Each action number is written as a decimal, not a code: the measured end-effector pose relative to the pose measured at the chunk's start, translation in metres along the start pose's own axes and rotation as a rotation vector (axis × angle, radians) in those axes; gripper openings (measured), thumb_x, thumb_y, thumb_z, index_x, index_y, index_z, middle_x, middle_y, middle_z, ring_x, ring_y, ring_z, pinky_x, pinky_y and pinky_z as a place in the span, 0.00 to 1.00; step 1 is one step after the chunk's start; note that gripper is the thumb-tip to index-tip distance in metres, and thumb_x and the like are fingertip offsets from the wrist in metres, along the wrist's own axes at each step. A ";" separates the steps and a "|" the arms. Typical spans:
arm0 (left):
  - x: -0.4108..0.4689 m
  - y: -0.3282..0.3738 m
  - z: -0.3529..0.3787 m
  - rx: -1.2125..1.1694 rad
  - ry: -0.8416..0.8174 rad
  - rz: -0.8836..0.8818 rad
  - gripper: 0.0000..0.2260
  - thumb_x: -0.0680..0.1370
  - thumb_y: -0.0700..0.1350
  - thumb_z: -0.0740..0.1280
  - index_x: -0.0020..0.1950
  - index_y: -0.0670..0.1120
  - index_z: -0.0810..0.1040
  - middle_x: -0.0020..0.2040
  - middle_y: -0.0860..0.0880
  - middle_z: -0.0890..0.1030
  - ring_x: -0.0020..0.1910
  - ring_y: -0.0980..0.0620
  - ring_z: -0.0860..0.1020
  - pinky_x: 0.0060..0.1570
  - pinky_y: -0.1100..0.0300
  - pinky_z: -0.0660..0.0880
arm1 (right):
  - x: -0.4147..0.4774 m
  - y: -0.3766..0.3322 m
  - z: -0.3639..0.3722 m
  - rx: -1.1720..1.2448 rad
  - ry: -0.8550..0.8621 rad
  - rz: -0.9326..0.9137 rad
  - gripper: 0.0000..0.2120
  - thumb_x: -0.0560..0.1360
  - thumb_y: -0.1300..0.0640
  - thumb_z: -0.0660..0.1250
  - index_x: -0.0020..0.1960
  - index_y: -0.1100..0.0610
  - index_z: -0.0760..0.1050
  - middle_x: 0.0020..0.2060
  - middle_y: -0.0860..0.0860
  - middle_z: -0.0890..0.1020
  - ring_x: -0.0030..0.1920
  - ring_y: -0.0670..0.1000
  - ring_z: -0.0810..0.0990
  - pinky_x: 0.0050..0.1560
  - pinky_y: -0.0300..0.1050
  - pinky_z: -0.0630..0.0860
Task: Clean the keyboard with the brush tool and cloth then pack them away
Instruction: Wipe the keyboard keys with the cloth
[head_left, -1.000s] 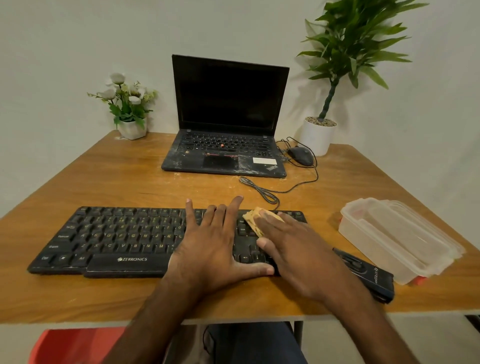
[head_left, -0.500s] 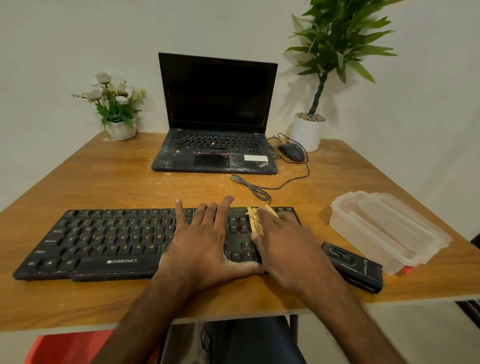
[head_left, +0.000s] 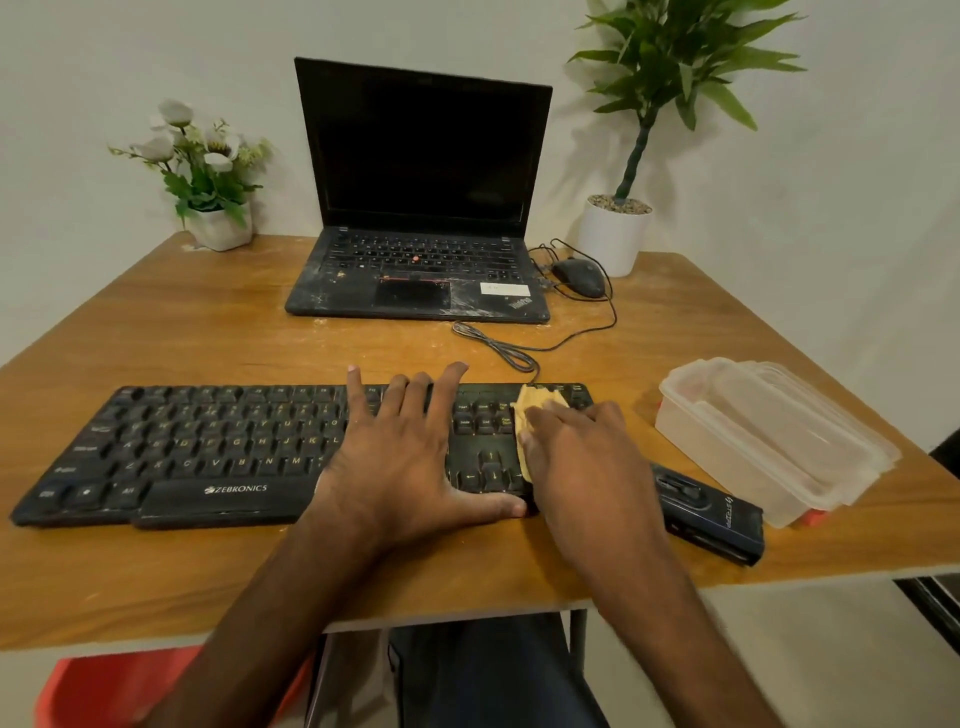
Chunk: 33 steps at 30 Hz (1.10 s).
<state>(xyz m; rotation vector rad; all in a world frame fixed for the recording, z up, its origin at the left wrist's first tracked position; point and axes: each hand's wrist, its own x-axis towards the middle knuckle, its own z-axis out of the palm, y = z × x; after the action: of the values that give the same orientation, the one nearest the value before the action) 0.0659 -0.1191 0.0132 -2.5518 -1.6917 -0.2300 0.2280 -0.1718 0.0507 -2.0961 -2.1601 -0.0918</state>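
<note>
Flat right-hand grip (head_left: 576, 457), cloth (head_left: 535, 401) half-hidden

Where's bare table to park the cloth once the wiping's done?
Bare wood: the band between keyboard and laptop, left of the mouse cable, and the left rear toward the flower pot. Crowded: right side, where brush tool and container sit close beside the right hand.

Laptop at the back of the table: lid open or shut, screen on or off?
Open: the laptop has its lid upright behind the exposed keys. The screen is plain black, so apparently off.
</note>
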 end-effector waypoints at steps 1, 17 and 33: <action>0.000 0.000 0.000 0.007 -0.003 0.001 0.60 0.59 0.87 0.44 0.79 0.50 0.32 0.79 0.46 0.58 0.79 0.45 0.54 0.73 0.31 0.35 | -0.007 -0.002 -0.001 0.014 -0.027 -0.003 0.20 0.84 0.48 0.55 0.75 0.50 0.64 0.73 0.49 0.69 0.69 0.54 0.63 0.65 0.48 0.68; 0.003 -0.001 0.004 0.012 0.024 0.009 0.61 0.57 0.87 0.43 0.79 0.50 0.36 0.76 0.44 0.63 0.77 0.44 0.59 0.73 0.30 0.38 | 0.017 0.003 0.000 0.169 0.105 -0.170 0.14 0.82 0.46 0.60 0.63 0.47 0.79 0.59 0.43 0.76 0.61 0.45 0.69 0.51 0.40 0.67; 0.000 -0.002 0.001 -0.077 0.018 0.012 0.63 0.57 0.87 0.50 0.79 0.50 0.36 0.79 0.46 0.60 0.79 0.44 0.57 0.73 0.30 0.38 | 0.039 0.006 -0.023 0.427 -0.246 -0.384 0.05 0.75 0.50 0.72 0.50 0.45 0.85 0.51 0.43 0.84 0.52 0.45 0.80 0.55 0.53 0.77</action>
<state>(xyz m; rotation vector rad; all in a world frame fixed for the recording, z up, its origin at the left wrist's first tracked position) 0.0637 -0.1181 0.0118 -2.6051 -1.6937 -0.3223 0.2345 -0.1361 0.0788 -1.5118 -2.4216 0.5655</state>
